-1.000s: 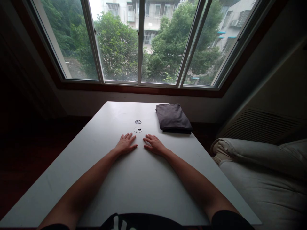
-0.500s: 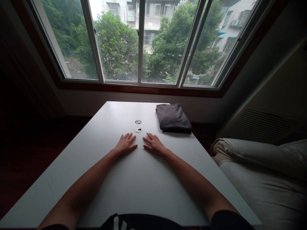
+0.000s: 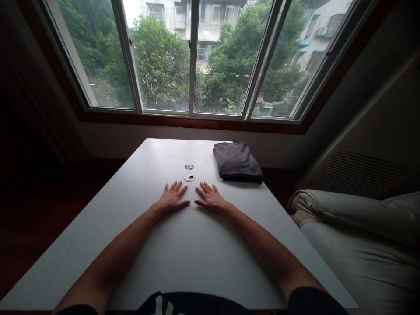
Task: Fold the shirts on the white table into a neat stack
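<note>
Both palms face down on a white table. My left hand lies flat with its fingers spread, holding nothing. Beside it, a small gap away, my right hand rests the same way, fingers apart and nothing in it. Just beyond the fingertips are two round discs, perhaps table inserts: the nearer disc is pale with a dark spot, and the farther disc shows a dark-and-light pattern. A folded dark grey cloth sits at the far right edge of the table, apart from my right hand.
Past the table's far edge is a wall with a wide window, trees and a building outside. To the right stands a pale cushioned sofa, with a slatted vent panel behind it. Dark floor shows at the left.
My left thumb and fingers have spread slightly, the thumb shifting a little toward the right hand. My right hand's fingers have shifted very slightly. The cloth and discs stay put.
</note>
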Action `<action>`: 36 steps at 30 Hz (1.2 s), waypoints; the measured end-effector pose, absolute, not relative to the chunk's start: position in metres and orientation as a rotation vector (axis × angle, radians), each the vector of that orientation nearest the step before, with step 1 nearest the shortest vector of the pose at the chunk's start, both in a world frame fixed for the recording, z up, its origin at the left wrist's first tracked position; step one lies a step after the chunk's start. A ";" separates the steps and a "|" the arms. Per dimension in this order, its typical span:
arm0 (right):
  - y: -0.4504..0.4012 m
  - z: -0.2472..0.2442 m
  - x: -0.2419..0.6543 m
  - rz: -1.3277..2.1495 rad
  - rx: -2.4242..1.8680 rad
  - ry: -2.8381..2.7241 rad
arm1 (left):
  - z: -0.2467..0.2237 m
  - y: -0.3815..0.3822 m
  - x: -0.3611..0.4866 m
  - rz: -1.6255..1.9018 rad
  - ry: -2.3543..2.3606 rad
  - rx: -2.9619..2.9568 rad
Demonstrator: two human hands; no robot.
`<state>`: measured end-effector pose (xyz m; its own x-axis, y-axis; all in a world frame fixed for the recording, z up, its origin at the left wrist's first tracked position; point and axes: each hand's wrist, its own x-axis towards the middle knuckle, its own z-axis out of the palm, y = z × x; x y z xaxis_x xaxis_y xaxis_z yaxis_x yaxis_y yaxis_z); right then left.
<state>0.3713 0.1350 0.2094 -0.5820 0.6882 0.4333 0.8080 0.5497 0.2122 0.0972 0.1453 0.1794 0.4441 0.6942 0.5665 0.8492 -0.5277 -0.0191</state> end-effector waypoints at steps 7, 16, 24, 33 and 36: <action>0.132 0.206 0.369 -0.592 -1.233 -2.448 | 0.183 0.138 0.098 -0.851 -1.298 -2.365; 0.155 0.239 0.385 -0.538 -1.151 -2.009 | 0.189 0.128 0.109 -1.216 -1.190 -2.148; 0.209 0.340 0.456 -0.605 -1.389 -1.262 | 0.189 0.128 0.115 -1.035 -1.219 -2.231; 0.243 0.361 0.478 -0.582 -1.656 -1.136 | 0.192 0.128 0.111 -1.066 -1.246 -2.244; 0.236 0.368 0.475 -0.433 -1.550 -1.066 | 0.191 0.131 0.109 -1.091 -1.216 -2.239</action>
